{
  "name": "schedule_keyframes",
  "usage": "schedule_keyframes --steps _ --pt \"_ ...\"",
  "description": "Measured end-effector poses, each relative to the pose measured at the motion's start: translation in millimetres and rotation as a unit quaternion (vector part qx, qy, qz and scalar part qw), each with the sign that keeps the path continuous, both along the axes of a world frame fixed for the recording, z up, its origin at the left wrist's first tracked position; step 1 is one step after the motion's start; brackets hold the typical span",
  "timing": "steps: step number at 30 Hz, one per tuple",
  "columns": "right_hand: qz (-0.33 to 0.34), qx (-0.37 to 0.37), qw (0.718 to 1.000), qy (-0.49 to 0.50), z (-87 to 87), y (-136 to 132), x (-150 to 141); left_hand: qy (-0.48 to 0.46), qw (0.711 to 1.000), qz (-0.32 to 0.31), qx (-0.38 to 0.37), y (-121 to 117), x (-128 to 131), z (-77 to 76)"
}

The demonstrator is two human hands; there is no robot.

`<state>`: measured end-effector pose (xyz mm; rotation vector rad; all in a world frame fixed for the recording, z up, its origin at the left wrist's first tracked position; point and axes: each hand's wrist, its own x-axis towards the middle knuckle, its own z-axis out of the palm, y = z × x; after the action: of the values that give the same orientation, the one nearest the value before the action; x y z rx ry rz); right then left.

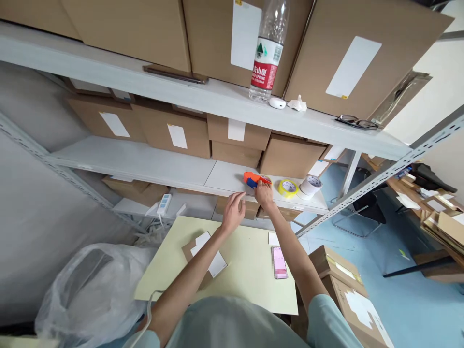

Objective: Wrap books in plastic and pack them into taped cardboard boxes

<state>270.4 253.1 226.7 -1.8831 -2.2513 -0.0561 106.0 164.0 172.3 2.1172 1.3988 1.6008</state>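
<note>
Right hand on tape dispenser, left hand free

Basically, my right hand (264, 194) is closed around the near end of an orange-and-blue tape dispenser (250, 178). It's at the middle shelf (174, 168), near the front edge, left of the yellow tape roll (288, 195) and the white tape roll (306, 190). Can't tell if it's fully resting or slightly lifted. My left hand (233, 212) is open, fingers loosely bent, just beside it; I see nothing in it (fingertips are close to the shelf lip, contact unclear).

Handling, my estimate: light, stiff plastic body, dry enough not to slip much. Not very fragile, though a knock off the shelf could crack it. Best hold is around the body at the near end, thumb on one side, fingers on the other. Keep skin off any cutting edge (can't make one out from here; blades on these are usually toothed). Any roll inside would probably add weight on that side, so grip firmly, no need to squeeze.

Below: table (253, 275) with phone (280, 264) on the right, white papers (217, 264) over brown cardboard (188, 250) on the left.
</note>
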Motion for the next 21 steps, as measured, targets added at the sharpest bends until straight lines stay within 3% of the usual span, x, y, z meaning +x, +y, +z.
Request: schedule_keyframes --steps 4,7,9,12,14,16,18,20,21 --pt "-0.023 0.045 0.998 0.044 -15.7 -5.8 4.1 0.003 0.998 0.013 -0.058 -9.4 -23.8 -30.9" --pt "-0.023 0.134 0.987 0.089 -39.6 -37.7 5.8 0.029 0.991 0.039 -0.126 -18.0 -51.3 -65.2" --pt "-0.013 0.134 0.982 0.136 -69.9 -72.0 4.2 0.052 0.981 0.062 -0.179 -26.0 -73.5 -90.6" --pt "-0.024 -0.020 0.966 0.256 -135.0 -136.2 -5.7 0.091 0.953 0.093 -0.273 -39.3 -107.3 -126.9" --pt "-0.095 -0.186 0.908 0.362 -180.9 -180.9 -17.3 0.119 0.928 0.107 -0.337 -45.9 -125.9 -147.6" --pt "-0.192 -0.340 0.798 0.460 -219.0 -220.9 -30.3 0.149 0.901 0.117 -0.390 -49.0 -138.6 -165.0" --pt "-0.229 -0.403 0.738 0.490 -244.3 -251.8 -42.1 0.176 0.878 0.120 -0.428 -48.9 -144.8 -179.3" --pt "-0.246 -0.430 0.689 0.530 -257.4 -271.2 -51.3 0.199 0.861 0.117 -0.453 -47.3 -145.4 -190.6" --pt "-0.257 -0.440 0.648 0.566 -260.5 -276.7 -55.0 0.209 0.852 0.115 -0.466 -46.5 -144.3 -195.0"
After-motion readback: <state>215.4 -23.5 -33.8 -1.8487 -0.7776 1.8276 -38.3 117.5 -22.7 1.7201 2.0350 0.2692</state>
